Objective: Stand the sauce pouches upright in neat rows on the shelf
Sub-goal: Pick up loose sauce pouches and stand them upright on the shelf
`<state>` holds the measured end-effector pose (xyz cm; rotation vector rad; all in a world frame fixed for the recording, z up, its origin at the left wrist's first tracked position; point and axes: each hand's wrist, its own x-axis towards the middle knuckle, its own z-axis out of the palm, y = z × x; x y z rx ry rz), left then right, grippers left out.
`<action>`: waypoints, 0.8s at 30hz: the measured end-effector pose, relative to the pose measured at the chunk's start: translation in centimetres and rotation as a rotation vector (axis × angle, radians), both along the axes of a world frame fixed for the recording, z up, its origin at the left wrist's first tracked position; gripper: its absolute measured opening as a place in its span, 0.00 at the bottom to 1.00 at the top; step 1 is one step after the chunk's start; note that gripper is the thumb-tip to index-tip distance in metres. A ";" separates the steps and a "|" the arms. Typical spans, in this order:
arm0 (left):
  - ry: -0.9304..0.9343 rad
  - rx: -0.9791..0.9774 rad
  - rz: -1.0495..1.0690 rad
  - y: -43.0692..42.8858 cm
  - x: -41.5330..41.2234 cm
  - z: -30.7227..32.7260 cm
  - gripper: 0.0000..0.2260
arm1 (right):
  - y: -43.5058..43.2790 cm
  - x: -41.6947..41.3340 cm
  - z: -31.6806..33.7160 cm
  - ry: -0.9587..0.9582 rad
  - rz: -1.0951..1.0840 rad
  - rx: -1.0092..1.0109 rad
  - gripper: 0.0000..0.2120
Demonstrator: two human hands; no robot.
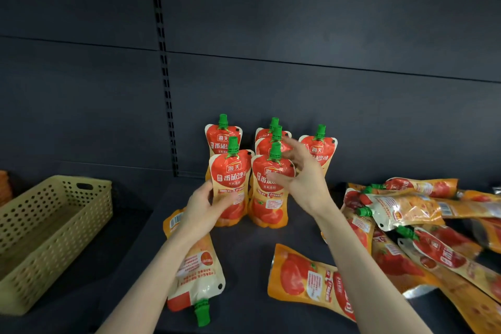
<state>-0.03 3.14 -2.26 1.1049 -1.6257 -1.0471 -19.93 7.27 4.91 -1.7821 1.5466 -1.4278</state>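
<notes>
Several red-and-orange sauce pouches with green caps stand upright on the dark shelf. My left hand grips the lower left side of the front-left upright pouch. Beside it stands the front-middle pouch. My right hand is spread with relaxed fingers, its thumb touching that pouch's right side, and it partly covers the back-right pouch. Another pouch stands at the back left. One pouch lies flat under my left forearm and another flat pouch lies between my arms.
A heap of loose pouches lies at the right of the shelf. A yellow perforated basket stands at the left. The dark back panel with a slotted upright closes the shelf behind the rows.
</notes>
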 end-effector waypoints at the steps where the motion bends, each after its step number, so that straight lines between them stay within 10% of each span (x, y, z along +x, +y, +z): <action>1: -0.033 -0.011 0.017 -0.1 0.0 0.0 0.22 | 0.0 -0.1 -0.9 -0.028 0.013 0.031 0.34; 24: -0.138 -0.079 0.056 -3.1 0.2 0.8 0.23 | -0.7 -0.6 -6.2 -0.163 -0.067 0.087 0.21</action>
